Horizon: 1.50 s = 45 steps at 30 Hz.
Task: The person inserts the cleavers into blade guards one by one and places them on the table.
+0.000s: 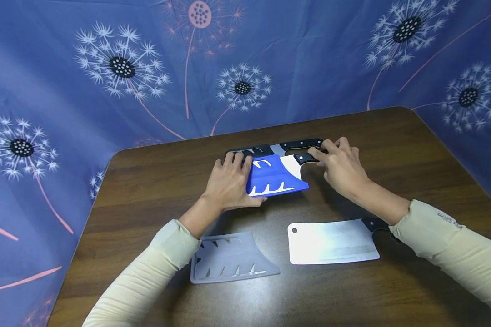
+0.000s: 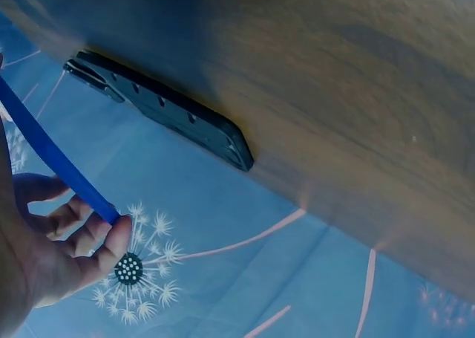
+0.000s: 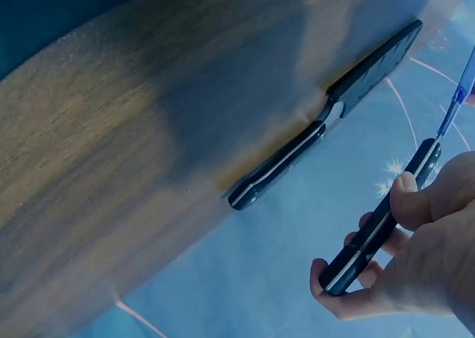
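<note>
Between both hands, a cleaver in a blue blade cover (image 1: 275, 175) is held up off the table. My left hand (image 1: 228, 184) grips the cover's closed end, thumb along the lower edge and fingers over the top. The cleaver's black handle (image 3: 364, 241) is pinched by my right hand (image 1: 343, 168), with the thumb on one face and fingers on the other. White blade shows through the cover's slots and beside the handle. Just behind lies a second knife in a black cover (image 2: 167, 108), its black riveted handle (image 1: 300, 144) pointing right.
Nearer on the wooden table (image 1: 147, 204) lies an empty grey blade cover (image 1: 233, 259), under the left forearm's reach. A bare cleaver (image 1: 331, 243) rests to its right, handle partly behind the right sleeve. Blue dandelion-print cloth (image 1: 303, 68) hangs behind the table.
</note>
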Tool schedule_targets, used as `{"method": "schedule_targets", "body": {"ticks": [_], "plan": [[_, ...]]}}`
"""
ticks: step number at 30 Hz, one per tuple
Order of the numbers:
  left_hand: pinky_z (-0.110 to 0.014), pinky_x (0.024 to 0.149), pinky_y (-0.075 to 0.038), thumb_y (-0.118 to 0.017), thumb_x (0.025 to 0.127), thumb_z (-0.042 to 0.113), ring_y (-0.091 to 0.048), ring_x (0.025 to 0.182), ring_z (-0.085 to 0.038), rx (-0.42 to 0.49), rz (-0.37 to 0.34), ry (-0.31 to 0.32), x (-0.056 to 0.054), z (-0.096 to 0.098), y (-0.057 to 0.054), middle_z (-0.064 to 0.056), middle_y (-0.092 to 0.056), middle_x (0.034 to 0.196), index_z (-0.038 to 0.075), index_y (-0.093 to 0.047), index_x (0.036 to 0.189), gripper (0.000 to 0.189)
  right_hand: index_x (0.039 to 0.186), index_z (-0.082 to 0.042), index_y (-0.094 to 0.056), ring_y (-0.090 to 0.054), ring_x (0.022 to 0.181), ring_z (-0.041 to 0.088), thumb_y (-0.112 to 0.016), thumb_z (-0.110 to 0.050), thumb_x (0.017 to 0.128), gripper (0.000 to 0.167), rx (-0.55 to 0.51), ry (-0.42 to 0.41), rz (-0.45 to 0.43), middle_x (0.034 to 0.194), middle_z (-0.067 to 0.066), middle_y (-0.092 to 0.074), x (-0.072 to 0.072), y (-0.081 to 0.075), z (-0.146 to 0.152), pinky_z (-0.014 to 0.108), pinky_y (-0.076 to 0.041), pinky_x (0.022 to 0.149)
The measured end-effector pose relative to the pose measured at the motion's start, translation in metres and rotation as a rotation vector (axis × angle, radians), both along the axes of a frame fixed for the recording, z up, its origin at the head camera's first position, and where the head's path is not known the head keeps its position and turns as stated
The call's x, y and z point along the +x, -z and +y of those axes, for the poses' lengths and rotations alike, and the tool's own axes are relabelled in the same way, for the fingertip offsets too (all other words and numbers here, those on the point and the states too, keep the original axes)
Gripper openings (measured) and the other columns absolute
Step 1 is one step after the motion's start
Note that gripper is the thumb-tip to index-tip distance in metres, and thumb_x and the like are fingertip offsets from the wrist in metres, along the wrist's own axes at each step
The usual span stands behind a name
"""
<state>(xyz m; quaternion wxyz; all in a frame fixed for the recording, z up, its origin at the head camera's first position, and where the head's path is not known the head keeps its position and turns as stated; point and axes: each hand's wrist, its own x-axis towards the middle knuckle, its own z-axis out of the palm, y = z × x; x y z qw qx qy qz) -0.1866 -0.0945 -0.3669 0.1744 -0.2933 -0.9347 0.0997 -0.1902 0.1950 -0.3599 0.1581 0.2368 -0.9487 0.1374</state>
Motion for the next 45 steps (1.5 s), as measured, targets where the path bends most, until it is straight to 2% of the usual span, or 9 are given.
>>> {"method": "schedule_targets", "body": {"ticks": [5,9,22,28,41,45], "plan": [[-0.050,0.079,-0.049,-0.048,0.064,0.087,-0.047,0.114,-0.035,-0.035,-0.107,-0.027,0.001,0.004,0.000,-0.014,-0.049,0.128,0.005,-0.046,0.138,0.111,0.125,-0.007,-0.064,-0.046,0.097,0.041,-0.061,0.021,0.070,0.061,0.027,-0.010,-0.023,0.111,0.022,-0.057,-0.001,0.004,0.002,0.064,-0.043,0.071],[-0.051,0.083,-0.048,-0.046,0.067,0.088,-0.045,0.118,-0.034,-0.059,-0.153,-0.044,0.001,0.006,0.001,-0.013,-0.048,0.133,0.006,-0.044,0.142,0.111,0.123,-0.007,-0.065,-0.046,0.095,0.039,-0.062,0.020,0.072,0.058,0.046,-0.002,-0.043,0.111,0.023,-0.057,-0.002,0.008,0.003,0.060,-0.045,0.067],[-0.051,0.085,-0.048,-0.052,0.066,0.086,-0.043,0.119,-0.031,-0.027,-0.249,-0.083,0.001,0.010,0.006,-0.011,-0.046,0.134,0.007,-0.042,0.143,0.110,0.121,-0.004,-0.067,-0.046,0.090,0.035,-0.066,0.018,0.071,0.055,0.038,0.021,-0.104,0.105,0.021,-0.059,-0.006,0.011,0.002,0.052,-0.046,0.064],[-0.052,0.088,-0.047,-0.052,0.067,0.085,-0.042,0.121,-0.031,-0.028,-0.300,-0.094,0.001,0.012,0.008,-0.011,-0.045,0.136,0.007,-0.040,0.145,0.111,0.122,-0.004,-0.067,-0.046,0.089,0.034,-0.065,0.019,0.072,0.055,0.023,0.021,-0.133,0.104,0.021,-0.059,-0.005,0.012,0.002,0.053,-0.046,0.066],[-0.052,0.089,-0.048,-0.054,0.068,0.084,-0.042,0.122,-0.032,-0.037,-0.346,-0.106,0.003,0.014,0.009,-0.012,-0.043,0.138,0.007,-0.039,0.146,0.110,0.120,-0.002,-0.067,-0.047,0.092,0.036,-0.066,0.019,0.071,0.053,0.011,0.011,-0.143,0.100,0.020,-0.059,-0.005,0.016,0.003,0.052,-0.045,0.064],[-0.053,0.091,-0.047,-0.054,0.069,0.084,-0.041,0.124,-0.032,-0.055,-0.391,-0.116,0.002,0.016,0.010,-0.012,-0.042,0.141,0.007,-0.037,0.147,0.111,0.120,-0.002,-0.067,-0.048,0.093,0.037,-0.067,0.018,0.071,0.053,0.028,0.015,-0.172,0.101,0.021,-0.059,-0.005,0.018,0.002,0.052,-0.047,0.063]]}}
